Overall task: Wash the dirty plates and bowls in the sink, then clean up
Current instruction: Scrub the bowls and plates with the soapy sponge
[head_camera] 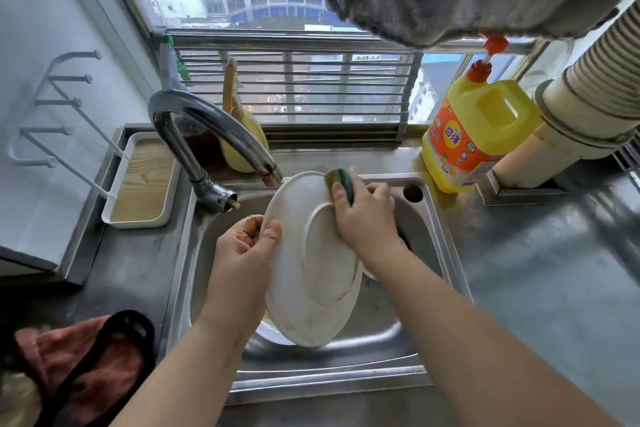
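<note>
Over the steel sink [433,218] the left hand [242,246] gripped the near-left rim of a white plate [311,270], thumb on the upturned underside and fingers curled behind the edge, holding it tilted on edge above the basin with its lower rim down near the sink floor. The right hand [363,215] pressed a yellow-and-green sponge [341,180] against the plate's far upper edge, fingers wrapped over the sponge and knuckles towards the camera. Faint brownish smears showed on the plate's base ring and lower rim. Beneath the plate, slivers of other white crockery showed in the basin, too hidden to tell what kind. The curved chrome tap [207,128] arched over from the left, its spout ending just beside the plate's top edge. A large yellow detergent bottle [478,135] with an orange label and red pump stood on the back right corner of the counter. A white tray with a wood-grain bottom [145,180] sat left of the tap, and a reddish cloth [69,364] lay at the near left.
</note>
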Action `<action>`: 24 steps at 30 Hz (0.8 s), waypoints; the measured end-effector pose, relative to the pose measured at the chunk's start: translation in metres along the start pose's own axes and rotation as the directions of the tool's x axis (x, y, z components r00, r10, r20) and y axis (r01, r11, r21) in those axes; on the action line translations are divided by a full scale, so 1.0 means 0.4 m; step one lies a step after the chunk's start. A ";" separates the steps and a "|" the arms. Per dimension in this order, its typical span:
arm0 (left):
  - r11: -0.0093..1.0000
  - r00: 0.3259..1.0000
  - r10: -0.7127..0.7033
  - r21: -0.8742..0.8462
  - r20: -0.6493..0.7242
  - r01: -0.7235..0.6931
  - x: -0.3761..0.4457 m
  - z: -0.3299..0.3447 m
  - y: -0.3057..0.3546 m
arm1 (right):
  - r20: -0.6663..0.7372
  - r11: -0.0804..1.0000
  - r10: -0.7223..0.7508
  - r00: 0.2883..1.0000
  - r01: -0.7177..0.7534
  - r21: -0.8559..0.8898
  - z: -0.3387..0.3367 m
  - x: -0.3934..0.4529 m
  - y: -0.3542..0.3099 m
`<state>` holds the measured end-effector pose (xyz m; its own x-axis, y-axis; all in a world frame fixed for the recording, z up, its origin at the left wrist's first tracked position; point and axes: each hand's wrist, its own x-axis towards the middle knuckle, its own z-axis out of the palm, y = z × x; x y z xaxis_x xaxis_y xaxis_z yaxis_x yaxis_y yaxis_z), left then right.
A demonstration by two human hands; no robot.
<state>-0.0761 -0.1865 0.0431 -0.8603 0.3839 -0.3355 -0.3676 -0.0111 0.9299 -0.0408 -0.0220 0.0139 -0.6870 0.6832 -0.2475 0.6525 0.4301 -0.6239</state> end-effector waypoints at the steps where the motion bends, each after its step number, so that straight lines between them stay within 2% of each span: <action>1: 0.999 1.000 0.020 0.038 0.016 -0.021 0.000 -0.001 0.001 | -0.027 0.993 -0.113 0.993 0.111 -0.048 0.006 -0.036 -0.016; 3: 0.996 0.998 0.036 0.081 0.053 -0.040 -0.005 -0.005 -0.003 | -0.061 0.923 -0.380 0.923 0.374 -0.089 0.017 -0.103 -0.056; 4: 0.997 0.998 0.033 0.072 0.062 -0.038 -0.009 -0.008 -0.006 | -0.053 0.891 -0.450 0.891 0.444 -0.099 0.020 -0.105 -0.065; 5: 0.999 0.998 0.022 0.048 0.061 -0.025 -0.012 -0.009 -0.008 | -0.047 0.892 -0.449 0.892 0.444 -0.089 0.017 -0.086 -0.070; 6: 1.000 0.999 0.006 0.016 0.049 -0.007 -0.017 -0.011 -0.009 | -0.037 0.929 -0.368 0.929 0.366 -0.055 0.013 -0.054 -0.062; 8: 1.000 1.000 -0.012 -0.015 0.023 0.013 -0.025 -0.010 -0.005 | 0.005 0.995 -0.079 0.997 0.078 0.064 0.001 0.020 -0.011; 10: 0.999 1.000 0.007 -0.032 0.001 -0.007 -0.032 -0.015 -0.001 | 0.096 0.959 0.209 0.973 -0.223 0.173 0.003 0.046 0.064; 11: 0.998 1.000 0.016 -0.056 -0.014 -0.016 -0.032 -0.017 0.003 | 0.143 0.918 0.297 0.944 -0.324 0.227 0.019 0.037 0.100; 13: 0.994 0.999 0.022 -0.104 -0.043 -0.027 -0.028 -0.024 0.006 | 0.281 0.762 0.402 0.871 -0.489 0.425 0.067 0.002 0.158; 15: 0.992 0.998 0.026 -0.121 -0.064 -0.034 -0.031 -0.027 0.001 | 0.485 0.453 0.389 0.783 -0.621 0.640 0.102 -0.041 0.189; 16: 0.992 0.997 0.036 -0.119 -0.067 -0.044 -0.035 -0.027 -0.005 | 0.538 0.333 0.366 0.759 -0.647 0.686 0.112 -0.054 0.196; 18: 0.992 0.998 0.040 -0.116 -0.049 -0.046 -0.047 -0.028 -0.020 | 0.568 0.212 0.311 0.762 -0.638 0.740 0.110 -0.066 0.204; 20: 0.989 1.000 0.001 -0.145 -0.009 -0.002 -0.056 -0.037 -0.033 | 0.524 0.195 0.273 0.806 -0.580 0.791 0.105 -0.052 0.210; 22: 0.972 0.993 -0.071 -0.215 0.097 0.091 -0.056 -0.056 -0.040 | 0.394 0.317 0.283 0.874 -0.473 0.822 0.083 -0.029 0.201; 24: 0.963 0.963 -0.161 -0.180 0.218 0.202 -0.047 -0.077 -0.033 | 0.229 0.507 0.254 0.940 -0.331 0.796 0.037 -0.006 0.189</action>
<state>-0.0658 -0.2219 0.0323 -0.6918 0.5724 -0.4402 -0.5916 -0.0996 0.8001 0.0053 0.0002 -0.0436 -0.5526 0.6166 -0.5608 0.3040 -0.4775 -0.8244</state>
